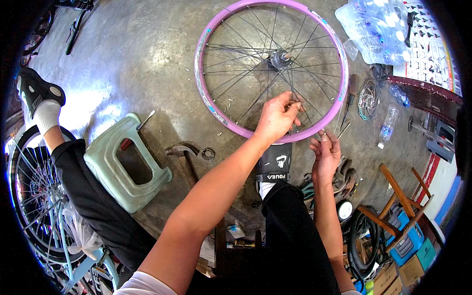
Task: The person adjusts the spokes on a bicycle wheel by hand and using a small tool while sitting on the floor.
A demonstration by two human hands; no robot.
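Observation:
A bicycle wheel rim [202,37], purple with printed markings, lies on the floor in front of me, with thin dark spokes [236,47] running to its black hub [280,60]. Reaching over the near rim, my left hand [279,116] has its fingers curled closed at a spoke near the lower right. My right hand [325,153] is just outside the rim's near right edge, thumb and fingertips pinched together. Whatever sits in that pinch is too small to make out. Several small silvery pieces [220,133], apparently spoke nipples, are scattered inside and outside the rim.
A pale green stool [105,162] lies on its side at left, near a hammer [183,149]. Right of the rim are a screwdriver [352,86], brake disc [368,100] and plastic bottle [388,125]. Tools [344,177] lie beside my right forearm; a bicycle wheel [37,196] stands far left.

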